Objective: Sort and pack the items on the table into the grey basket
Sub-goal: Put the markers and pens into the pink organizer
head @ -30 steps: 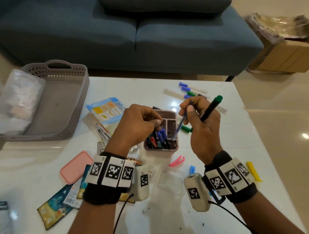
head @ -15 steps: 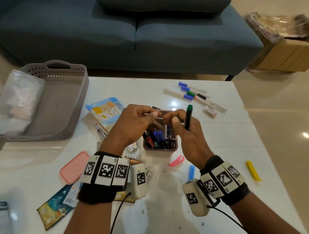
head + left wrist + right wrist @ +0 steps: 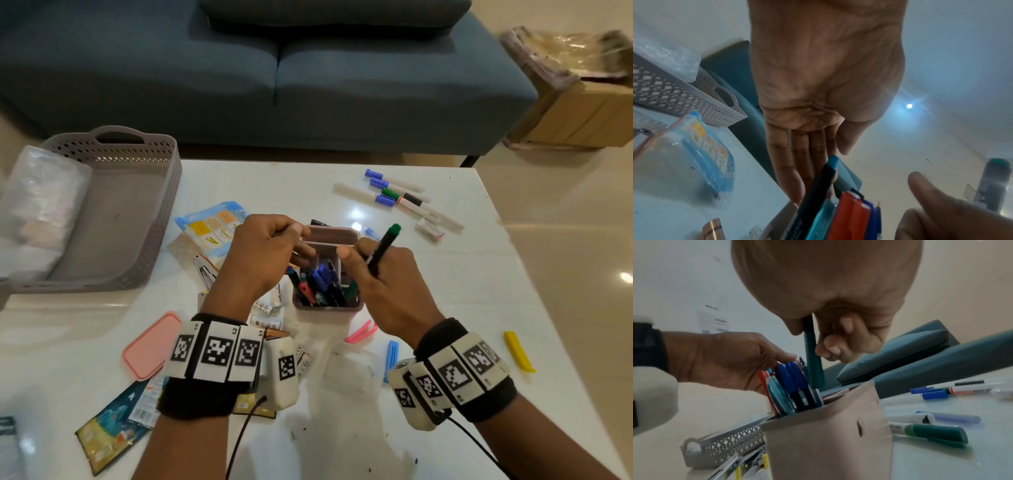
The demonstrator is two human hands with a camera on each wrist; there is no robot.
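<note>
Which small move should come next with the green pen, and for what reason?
Probably lower the green pen into the pen cup: the right hand grips it just above, and the left hand touches the pens already inside.

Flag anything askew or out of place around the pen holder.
Nothing is spilled or damaged. The pens lean crowded into one compartment of the pen holder, and a green marker lies flat beside it, not yet packed.
</note>
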